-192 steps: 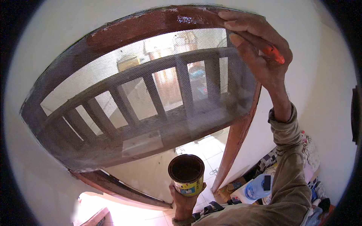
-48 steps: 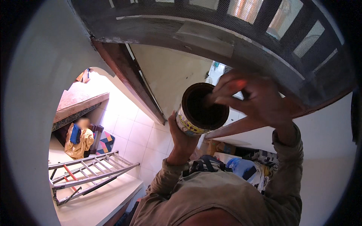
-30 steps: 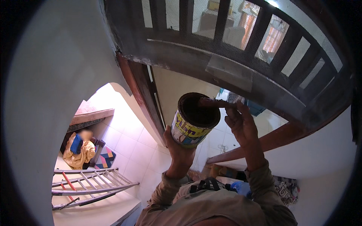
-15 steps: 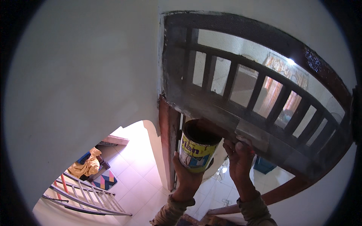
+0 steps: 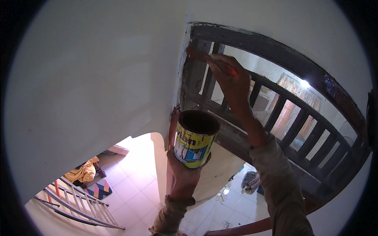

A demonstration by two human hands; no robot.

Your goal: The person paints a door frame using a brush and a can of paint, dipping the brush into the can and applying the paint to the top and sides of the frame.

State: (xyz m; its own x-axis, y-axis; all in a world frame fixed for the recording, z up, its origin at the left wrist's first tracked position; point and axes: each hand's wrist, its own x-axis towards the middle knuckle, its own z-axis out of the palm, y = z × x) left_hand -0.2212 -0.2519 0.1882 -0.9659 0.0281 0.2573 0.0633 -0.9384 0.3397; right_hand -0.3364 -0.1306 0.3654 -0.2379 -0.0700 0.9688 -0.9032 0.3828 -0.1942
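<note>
My left hand [image 5: 183, 179] grips a yellow and blue paint can [image 5: 192, 147] from below and behind. The can is uncapped and tilted slightly toward me, its inside dark brown. Raised to the upper left corner of the dark wooden transom frame [image 5: 193, 78], my right hand [image 5: 232, 76] is closed round a paintbrush [image 5: 197, 54]. A bit of red shows between its fingers. The brush tip meets the frame's left upright, beside the white wall edge. Mesh and upright slats [image 5: 280, 112] fill the frame behind my right forearm.
A pale wall [image 5: 102, 78] rises close on the left. Far below lie a tiled floor [image 5: 134, 196], a metal ladder [image 5: 84, 206] at lower left, a patterned mat [image 5: 98, 188] and a yellow cloth [image 5: 82, 172]. A dark bundle [image 5: 250, 183] rests on the floor beyond the doorway.
My right hand has moved from beside the can up and left, bringing the brush to the frame's corner. The can has shifted slightly left and up in the view.
</note>
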